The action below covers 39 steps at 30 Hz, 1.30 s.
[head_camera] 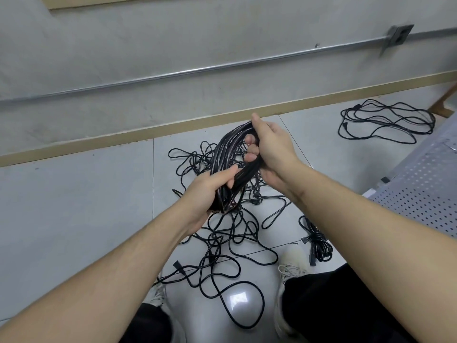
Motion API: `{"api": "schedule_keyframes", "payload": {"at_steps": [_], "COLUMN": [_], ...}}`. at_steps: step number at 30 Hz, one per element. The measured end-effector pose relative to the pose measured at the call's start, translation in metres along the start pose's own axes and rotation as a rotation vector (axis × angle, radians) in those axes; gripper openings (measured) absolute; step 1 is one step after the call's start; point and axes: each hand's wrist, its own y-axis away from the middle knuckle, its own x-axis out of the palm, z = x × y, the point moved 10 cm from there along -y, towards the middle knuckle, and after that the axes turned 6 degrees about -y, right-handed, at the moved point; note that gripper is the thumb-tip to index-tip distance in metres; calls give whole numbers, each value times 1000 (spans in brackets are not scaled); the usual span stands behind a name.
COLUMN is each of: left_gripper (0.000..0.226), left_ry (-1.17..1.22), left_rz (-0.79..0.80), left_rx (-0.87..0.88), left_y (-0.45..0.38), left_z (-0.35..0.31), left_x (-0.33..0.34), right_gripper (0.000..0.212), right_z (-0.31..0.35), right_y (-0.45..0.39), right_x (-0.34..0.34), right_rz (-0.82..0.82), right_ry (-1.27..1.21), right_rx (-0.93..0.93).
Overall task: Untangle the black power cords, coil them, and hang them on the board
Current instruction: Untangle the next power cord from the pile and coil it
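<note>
Both hands on one coiled cord bundle [226, 154].
Left hand [210, 191] grips bundle's lower end, right hand [269, 147] grips upper end; tangled cords [222, 233] on floor [74, 194] below.

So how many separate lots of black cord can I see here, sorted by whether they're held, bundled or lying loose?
Coil held in both hands: 1
Tangled heap on the floor under the hands: 1
Small bundle by the right shoe: 1
Loose spread near the wall at right: 1
Total: 4
</note>
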Motion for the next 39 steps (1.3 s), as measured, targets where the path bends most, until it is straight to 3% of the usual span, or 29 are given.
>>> {"api": "schedule_keyframes", "payload": {"at_steps": [5,7,9,12,15,19,24,29,34,39], "left_gripper": [43,58,44,51,39,33,29,34,24,23], "left_ry": [-12,51,126,232,301,341,518,646,484,347], "left_rz": [239,261,289,328,316,210,0,-197,-432,-688], "left_rx": [6,7,21,27,-8,3,117,141,217,256], "left_y": [13,18,21,26,21,11,0,-6,-4,9], "left_z": [-11,-16,-21,-28,-21,-15,-37,-32,-32,-37], "left_x": [24,29,34,38,39,32,-4,-43,-81,-115], "right_gripper": [24,25,26,29,33,61,37,36,10,30], "right_z": [-4,-1,3,5,6,-17,-79,-109,-96,-80], "right_y": [-2,-2,0,1,-1,3,34,63,57,48], "right_x": [-7,-4,2,9,4,0,24,37,42,25], "right_rz": [-6,18,52,79,42,82,433,773,745,768], "right_ry": [-67,-117,-155,-152,-9,75,412,610,691,1206], "right_rx": [110,114,118,102,49,128,383,570,445,229]}}
